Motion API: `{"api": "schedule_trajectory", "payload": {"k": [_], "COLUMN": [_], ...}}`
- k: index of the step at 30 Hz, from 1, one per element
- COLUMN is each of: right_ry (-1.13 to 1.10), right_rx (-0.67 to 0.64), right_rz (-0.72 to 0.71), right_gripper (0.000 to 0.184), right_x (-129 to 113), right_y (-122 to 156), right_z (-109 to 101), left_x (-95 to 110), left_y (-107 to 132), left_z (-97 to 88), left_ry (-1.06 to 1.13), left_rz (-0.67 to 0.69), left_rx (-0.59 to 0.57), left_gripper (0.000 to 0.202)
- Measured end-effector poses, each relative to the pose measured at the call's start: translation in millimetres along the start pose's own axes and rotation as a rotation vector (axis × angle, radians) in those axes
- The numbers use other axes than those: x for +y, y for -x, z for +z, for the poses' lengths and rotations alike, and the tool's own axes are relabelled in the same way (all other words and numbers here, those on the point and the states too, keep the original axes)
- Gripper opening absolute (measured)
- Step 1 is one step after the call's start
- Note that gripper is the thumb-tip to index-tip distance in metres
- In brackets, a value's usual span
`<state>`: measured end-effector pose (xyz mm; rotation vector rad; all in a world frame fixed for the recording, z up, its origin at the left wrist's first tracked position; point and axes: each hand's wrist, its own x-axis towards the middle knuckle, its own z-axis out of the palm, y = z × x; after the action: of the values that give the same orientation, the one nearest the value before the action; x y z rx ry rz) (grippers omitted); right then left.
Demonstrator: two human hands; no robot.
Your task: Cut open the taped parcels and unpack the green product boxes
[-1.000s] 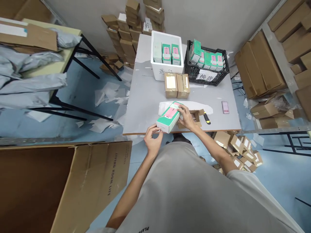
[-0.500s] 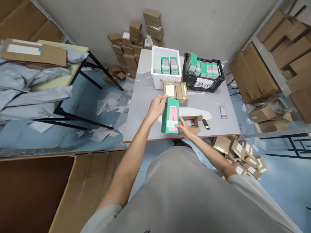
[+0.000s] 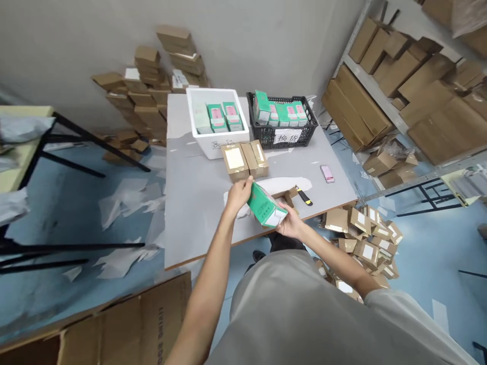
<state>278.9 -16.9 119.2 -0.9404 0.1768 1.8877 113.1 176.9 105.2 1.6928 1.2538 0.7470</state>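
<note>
Both the left hand (image 3: 239, 195) and right hand (image 3: 291, 223) pinch a green oblong box (image 3: 263, 205), seemingly smooth cardboard

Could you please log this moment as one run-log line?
left hand: holds green box, far end | right hand: holds its near end | table: opened carton, cutter, white bin, black crate
</note>
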Motion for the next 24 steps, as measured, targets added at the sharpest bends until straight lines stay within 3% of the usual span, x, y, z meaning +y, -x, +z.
{"api": "schedule_trajectory", "payload": {"k": [3,6,9,12,15,19,24], "right_ry": [0.016,0.067,0.13,0.204,0.254,0.316,0.455], "right_rx": [0.055,0.052,0.023,-0.01,0.002,0.101,0.209], "right_rz": [0.005,-0.078,-0.248,-0.41,-0.509,-0.626,-0.719], "right_gripper": [0.02,0.025,0.043,0.061,0.069,0.074,0.066], "right_x": [-1.7,-17.8,-53.2,-103.1,-158.7,-234.4,-333.2], "right_y": [10.5,13.2,5.7,-9.0,-27.9,-65.2,-143.4], "right_z": [-14.3,-19.6,-17.3,-11.6,-6.9,-1.8,16.2], "left_x": [-1.1,3.9,16.9,36.0,53.9,66.0,70.6], "left_y": [14.7,26.1,27.8,10.6,-28.5,-101.3,-205.2], "left_z": [20.3,32.9,39.3,45.8,59.7,92.2,137.6], "left_ry": [0.13,0.223,0.274,0.264,0.247,0.276,0.2], "left_rz": [0.027,0.06,0.085,0.137,0.179,0.151,0.059], "left_rx": [-0.046,-0.066,-0.135,-0.204,-0.231,-0.214,-0.036], "left_gripper": [0.059,0.059,0.059,0.064,0.072,0.067,0.049]}}
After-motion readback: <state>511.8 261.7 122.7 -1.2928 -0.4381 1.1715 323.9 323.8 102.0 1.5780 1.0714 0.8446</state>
